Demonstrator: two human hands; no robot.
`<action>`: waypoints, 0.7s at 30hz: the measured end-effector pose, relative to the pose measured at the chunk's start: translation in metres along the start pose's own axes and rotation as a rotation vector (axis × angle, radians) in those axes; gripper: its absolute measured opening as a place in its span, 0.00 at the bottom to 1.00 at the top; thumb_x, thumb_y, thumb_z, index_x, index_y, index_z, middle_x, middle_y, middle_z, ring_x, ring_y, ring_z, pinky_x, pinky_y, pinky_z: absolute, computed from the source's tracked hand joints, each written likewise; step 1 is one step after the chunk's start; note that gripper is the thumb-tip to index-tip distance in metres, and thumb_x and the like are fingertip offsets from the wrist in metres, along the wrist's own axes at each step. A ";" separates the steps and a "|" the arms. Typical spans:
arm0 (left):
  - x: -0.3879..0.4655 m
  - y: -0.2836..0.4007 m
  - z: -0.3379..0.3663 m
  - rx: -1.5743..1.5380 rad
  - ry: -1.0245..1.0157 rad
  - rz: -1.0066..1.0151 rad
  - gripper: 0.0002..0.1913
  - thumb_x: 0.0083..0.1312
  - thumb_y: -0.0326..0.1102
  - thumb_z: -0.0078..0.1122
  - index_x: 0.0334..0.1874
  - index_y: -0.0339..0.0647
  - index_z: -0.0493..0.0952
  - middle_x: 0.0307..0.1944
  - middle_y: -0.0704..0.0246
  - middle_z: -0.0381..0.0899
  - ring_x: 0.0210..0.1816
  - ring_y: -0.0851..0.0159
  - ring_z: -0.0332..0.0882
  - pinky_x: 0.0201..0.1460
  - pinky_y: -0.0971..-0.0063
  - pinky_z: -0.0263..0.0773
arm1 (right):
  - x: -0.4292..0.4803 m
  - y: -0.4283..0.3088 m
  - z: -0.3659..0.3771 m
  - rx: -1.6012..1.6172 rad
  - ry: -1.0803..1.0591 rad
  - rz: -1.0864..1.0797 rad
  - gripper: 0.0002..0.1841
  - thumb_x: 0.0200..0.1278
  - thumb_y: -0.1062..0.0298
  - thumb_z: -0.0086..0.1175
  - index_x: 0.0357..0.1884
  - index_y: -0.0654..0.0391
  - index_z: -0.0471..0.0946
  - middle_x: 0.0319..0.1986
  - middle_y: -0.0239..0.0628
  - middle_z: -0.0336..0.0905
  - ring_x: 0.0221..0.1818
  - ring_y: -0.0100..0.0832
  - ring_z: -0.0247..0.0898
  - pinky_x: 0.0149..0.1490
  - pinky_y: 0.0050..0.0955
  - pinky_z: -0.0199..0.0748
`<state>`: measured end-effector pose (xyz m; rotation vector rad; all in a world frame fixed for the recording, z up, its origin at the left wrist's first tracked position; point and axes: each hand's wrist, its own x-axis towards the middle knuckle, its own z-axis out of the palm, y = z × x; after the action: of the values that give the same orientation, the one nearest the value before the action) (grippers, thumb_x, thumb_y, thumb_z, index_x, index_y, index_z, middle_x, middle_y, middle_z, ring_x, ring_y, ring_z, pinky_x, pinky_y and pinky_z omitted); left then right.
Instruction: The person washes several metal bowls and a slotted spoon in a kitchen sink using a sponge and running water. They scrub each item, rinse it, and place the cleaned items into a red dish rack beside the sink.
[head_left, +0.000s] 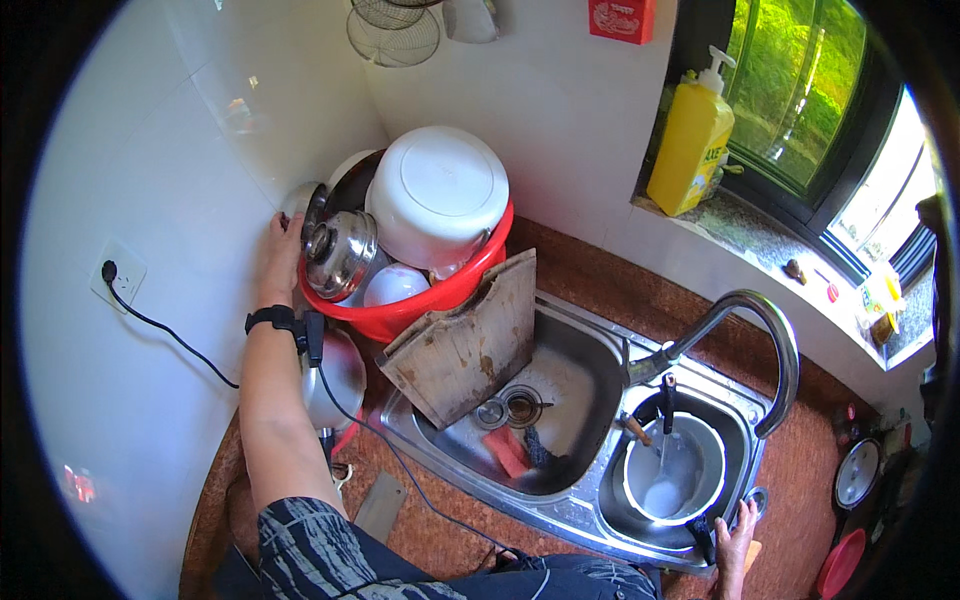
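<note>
At the far left my left hand (283, 238) reaches up beside a red plastic basin (405, 319), touching or very near a metal lid (304, 199) at its edge. Its fingertips are partly hidden, so a grip cannot be made out. The basin is heaped with an upturned white pot (439, 195), a shiny steel lid (345, 255) and a white bowl (396, 285). My right hand (733, 547) rests at the sink's front right corner with fingers apart and nothing in it. Close by are a black pot handle (701, 536) and a small round metal piece (757, 501).
A wooden board (469, 345) leans across the left sink bowl (577, 420), above a red cloth (508, 450). In the right bowl sits a pot (697, 469) of cloudy water beneath the curved faucet (784, 352). A cleaver (381, 504) lies on the counter. The yellow pump bottle (690, 146) stands on the windowsill.
</note>
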<state>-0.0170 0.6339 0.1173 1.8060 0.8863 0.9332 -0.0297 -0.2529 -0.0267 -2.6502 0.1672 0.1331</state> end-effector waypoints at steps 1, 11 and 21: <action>0.002 0.001 0.000 0.023 0.030 0.002 0.39 0.65 0.49 0.59 0.69 0.30 0.55 0.65 0.53 0.63 0.64 0.57 0.62 0.67 0.69 0.57 | 0.000 -0.003 0.000 -0.014 0.004 -0.030 0.34 0.51 0.72 0.62 0.62 0.63 0.64 0.69 0.56 0.50 0.72 0.53 0.46 0.73 0.43 0.47; 0.012 -0.005 -0.001 0.494 0.201 0.262 0.36 0.51 0.47 0.73 0.56 0.28 0.71 0.49 0.54 0.76 0.47 0.57 0.75 0.52 0.67 0.70 | -0.004 -0.006 0.002 -0.015 0.020 -0.058 0.34 0.50 0.71 0.63 0.62 0.63 0.65 0.69 0.54 0.52 0.71 0.52 0.48 0.72 0.42 0.49; -0.065 0.085 0.003 0.675 0.269 0.874 0.33 0.45 0.36 0.74 0.55 0.39 0.70 0.51 0.61 0.72 0.55 0.53 0.68 0.59 0.60 0.64 | -0.007 -0.018 0.004 -0.042 0.010 -0.044 0.32 0.51 0.73 0.61 0.61 0.64 0.65 0.68 0.57 0.51 0.70 0.54 0.50 0.72 0.42 0.51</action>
<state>-0.0285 0.5475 0.1793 2.7982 0.5772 1.5687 -0.0346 -0.2346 -0.0214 -2.6948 0.1106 0.1103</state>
